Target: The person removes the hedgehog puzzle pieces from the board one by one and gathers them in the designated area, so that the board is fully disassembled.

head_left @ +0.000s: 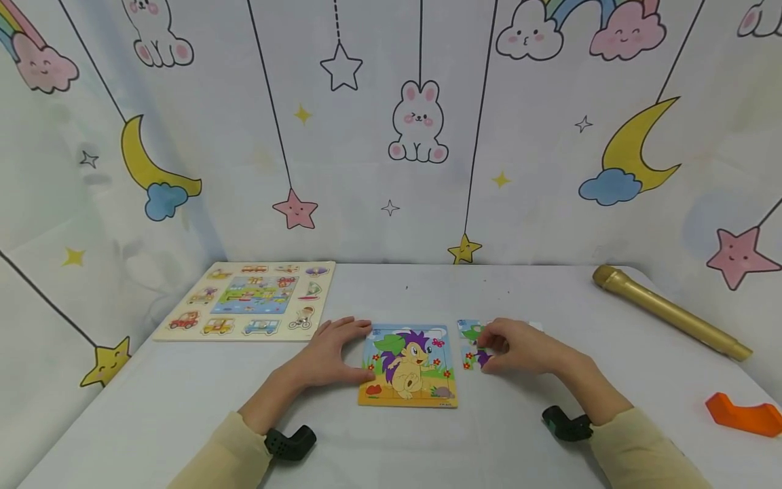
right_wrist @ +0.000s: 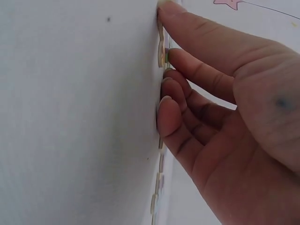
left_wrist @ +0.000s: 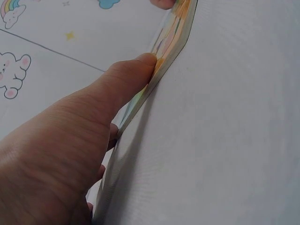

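A square hedgehog picture puzzle board [head_left: 406, 370] lies flat on the table. My left hand [head_left: 330, 353] rests at its left side, fingers spread, the thumb [left_wrist: 136, 68] touching the board's edge. To the board's right lie jigsaw pieces [head_left: 467, 327] with blue, green and purple print, partly hidden under my right hand [head_left: 519, 346]. That hand pinches a puzzle piece [head_left: 482, 358] with purple on it between thumb and index finger. The right wrist view shows the piece [right_wrist: 161, 40] edge-on, with the other fingers curled beside it against the table.
At the back left lies a larger puzzle board [head_left: 201, 326] with vehicle pictures. A gold stick [head_left: 672, 312] lies at the back right, and an orange angled block [head_left: 742, 415] sits near the right edge. A cartoon-printed curtain [head_left: 366, 149] stands behind the white table [head_left: 415, 448].
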A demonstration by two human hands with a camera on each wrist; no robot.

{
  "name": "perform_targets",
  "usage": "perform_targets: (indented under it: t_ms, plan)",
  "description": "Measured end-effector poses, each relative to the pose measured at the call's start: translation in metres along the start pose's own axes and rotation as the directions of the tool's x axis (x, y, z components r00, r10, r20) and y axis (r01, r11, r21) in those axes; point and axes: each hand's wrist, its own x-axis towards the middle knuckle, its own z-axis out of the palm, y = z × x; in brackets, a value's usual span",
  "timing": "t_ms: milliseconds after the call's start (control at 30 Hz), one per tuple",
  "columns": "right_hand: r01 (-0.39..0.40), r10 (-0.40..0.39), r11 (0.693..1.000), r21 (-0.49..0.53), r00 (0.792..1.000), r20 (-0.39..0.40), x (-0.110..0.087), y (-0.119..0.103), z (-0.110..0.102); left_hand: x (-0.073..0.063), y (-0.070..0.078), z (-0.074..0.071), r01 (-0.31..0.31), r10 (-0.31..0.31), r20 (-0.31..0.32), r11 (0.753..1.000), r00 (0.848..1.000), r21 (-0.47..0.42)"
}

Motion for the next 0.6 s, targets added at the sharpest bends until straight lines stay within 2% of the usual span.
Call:
perform_targets:
  t_ms: [600]
  plan:
    - [0.029, -0.028, 0.999, -0.034, 0.999, 0.018, 0.0001, 0.0031, -0.0034, 0.0006, 0.0005, -0.0001, 0.020, -0.020, 0.012, 1.000, 1.000, 0.000]
